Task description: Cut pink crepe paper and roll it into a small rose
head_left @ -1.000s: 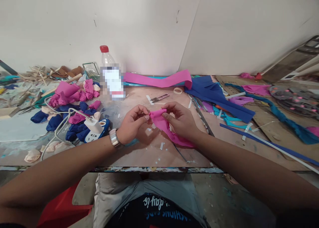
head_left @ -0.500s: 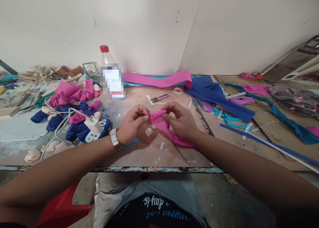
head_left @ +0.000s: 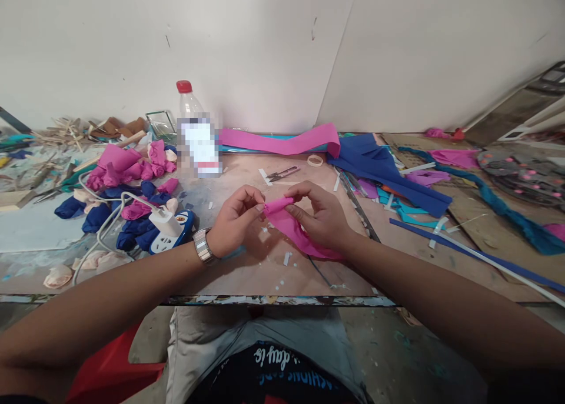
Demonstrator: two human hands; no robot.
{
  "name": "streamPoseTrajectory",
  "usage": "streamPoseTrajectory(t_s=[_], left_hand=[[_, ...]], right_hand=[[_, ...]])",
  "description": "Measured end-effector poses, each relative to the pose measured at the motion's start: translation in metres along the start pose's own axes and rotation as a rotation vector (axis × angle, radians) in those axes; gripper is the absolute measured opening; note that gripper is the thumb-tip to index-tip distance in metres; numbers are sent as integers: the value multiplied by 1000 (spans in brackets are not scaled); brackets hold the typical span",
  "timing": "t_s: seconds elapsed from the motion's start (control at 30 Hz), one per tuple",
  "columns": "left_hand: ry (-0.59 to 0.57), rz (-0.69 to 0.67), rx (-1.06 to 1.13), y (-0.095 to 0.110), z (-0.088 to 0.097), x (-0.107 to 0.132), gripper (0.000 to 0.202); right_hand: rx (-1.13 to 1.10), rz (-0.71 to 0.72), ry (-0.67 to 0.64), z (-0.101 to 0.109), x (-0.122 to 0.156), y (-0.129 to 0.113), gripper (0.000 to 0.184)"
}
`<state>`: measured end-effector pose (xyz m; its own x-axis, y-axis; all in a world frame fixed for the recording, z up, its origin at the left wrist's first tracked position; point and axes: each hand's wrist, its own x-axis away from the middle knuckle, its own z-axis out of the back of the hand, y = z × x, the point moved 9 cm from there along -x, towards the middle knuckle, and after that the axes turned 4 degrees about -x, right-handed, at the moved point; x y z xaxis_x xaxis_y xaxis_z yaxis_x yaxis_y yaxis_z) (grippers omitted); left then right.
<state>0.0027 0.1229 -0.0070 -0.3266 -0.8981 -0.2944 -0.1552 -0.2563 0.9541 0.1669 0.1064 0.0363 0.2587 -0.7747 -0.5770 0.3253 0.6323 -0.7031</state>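
Between my hands, above the table, is a pink crepe paper strip (head_left: 288,224), rolled or folded over along its top. My left hand (head_left: 236,219) pinches its gathered left end with thumb and fingers. At the right, my right hand (head_left: 318,216) grips the upper edge between thumb and forefinger. The rest of the strip hangs down under the right hand toward the tabletop. Behind the hands lie small thread snips (head_left: 283,172) and a roll of tape (head_left: 315,160). A longer pink strip (head_left: 278,143) lies at the back.
To the left, rolled pink paper flowers (head_left: 117,164) and blue ones (head_left: 96,217) are heaped by a power strip (head_left: 183,224) with a white charger (head_left: 165,220). A bottle (head_left: 190,103) stands behind a phone (head_left: 203,148). Blue paper (head_left: 375,163) lies at right.
The top of the pink strip has turned slightly between my fingers, and its hanging part lies smoother. Both hands stay in nearly the same place.
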Motion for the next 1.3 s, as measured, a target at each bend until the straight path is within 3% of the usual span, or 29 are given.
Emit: streamPoseTrajectory(t_s=[0.47, 0.67, 0.97, 1.3], left_hand=[[-9, -4, 33, 2, 0, 1, 16], [-113, -18, -4, 9, -12, 2, 15], [-160, -31, 74, 7, -16, 2, 14], [-133, 28, 99, 1, -16, 3, 25]], right_hand=[[-39, 5, 13, 1, 0, -1, 17], [-23, 2, -6, 0, 1, 2, 17], [-45, 13, 14, 1, 0, 0, 14], [-88, -6, 30, 1, 0, 4, 14]])
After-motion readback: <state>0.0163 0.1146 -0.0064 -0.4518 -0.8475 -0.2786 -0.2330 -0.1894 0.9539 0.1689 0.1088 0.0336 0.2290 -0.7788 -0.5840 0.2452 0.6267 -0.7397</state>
